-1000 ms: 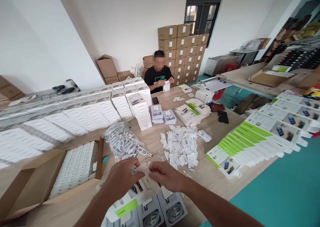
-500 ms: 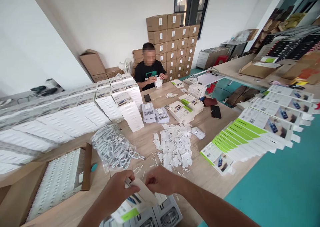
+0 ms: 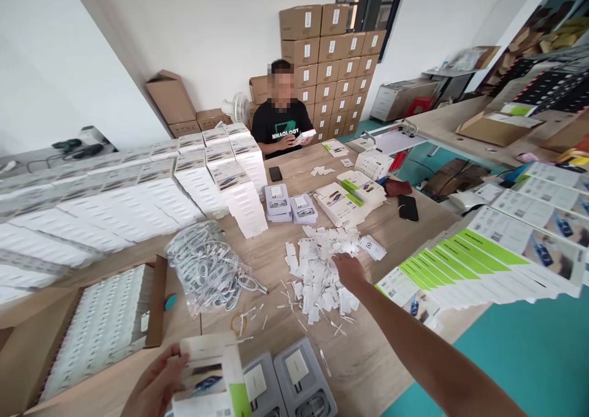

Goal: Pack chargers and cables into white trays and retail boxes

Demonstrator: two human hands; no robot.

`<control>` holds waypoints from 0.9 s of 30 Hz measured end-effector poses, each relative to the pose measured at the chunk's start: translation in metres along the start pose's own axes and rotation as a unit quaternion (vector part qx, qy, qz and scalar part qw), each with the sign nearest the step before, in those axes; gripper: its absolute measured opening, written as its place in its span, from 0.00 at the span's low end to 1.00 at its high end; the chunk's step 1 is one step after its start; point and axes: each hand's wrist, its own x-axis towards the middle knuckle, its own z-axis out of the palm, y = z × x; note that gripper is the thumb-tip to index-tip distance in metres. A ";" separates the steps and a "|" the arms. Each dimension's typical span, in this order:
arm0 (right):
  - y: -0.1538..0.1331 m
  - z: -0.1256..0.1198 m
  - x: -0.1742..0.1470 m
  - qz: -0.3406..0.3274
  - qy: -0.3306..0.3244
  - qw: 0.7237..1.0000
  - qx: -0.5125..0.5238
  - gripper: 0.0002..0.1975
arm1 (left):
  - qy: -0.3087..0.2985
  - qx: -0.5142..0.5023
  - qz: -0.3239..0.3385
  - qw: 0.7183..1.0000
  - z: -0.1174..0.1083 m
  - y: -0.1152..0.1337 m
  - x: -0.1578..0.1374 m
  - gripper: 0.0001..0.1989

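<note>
My left hand (image 3: 159, 377) grips a small white carton (image 3: 211, 374) with a green corner and a printed picture, at the lower left of the table. The carton's top end points away from me. Beside it lie grey plastic trays (image 3: 301, 386), each with a white charger block and a coiled cable. My right hand (image 3: 350, 270) is stretched forward over the heap of white paper slips (image 3: 317, 282), fingers drawn together and touching its right part. What the fingertips hold, if anything, is hidden.
A bag of grey cables (image 3: 207, 270) and an open cardboard box of white chargers (image 3: 101, 325) lie left. Packed white cartons (image 3: 156, 190) stand in rows behind. Fanned flat cartons (image 3: 460, 257) lie right. A co-worker (image 3: 283, 119) sits opposite, holding a small white box.
My right hand has left the carton and reached forward to the heap of slips. My left hand has moved left and down with the carton, uncovering more of the trays.
</note>
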 end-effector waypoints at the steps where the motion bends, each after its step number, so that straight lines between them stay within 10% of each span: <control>1: 0.009 0.001 0.003 0.002 -0.002 1.000 -0.013 0.26 | 0.007 -0.024 -0.005 1.000 -0.009 -0.002 0.002 0.21; 15: 0.001 0.015 -0.011 -0.066 0.047 0.995 -0.060 0.23 | 0.008 -0.022 0.085 0.996 -0.038 0.004 -0.021 0.13; 27: -0.167 0.055 -0.020 -0.205 -0.054 0.976 0.045 0.11 | 0.036 -0.045 0.034 0.998 -0.098 -0.011 -0.063 0.18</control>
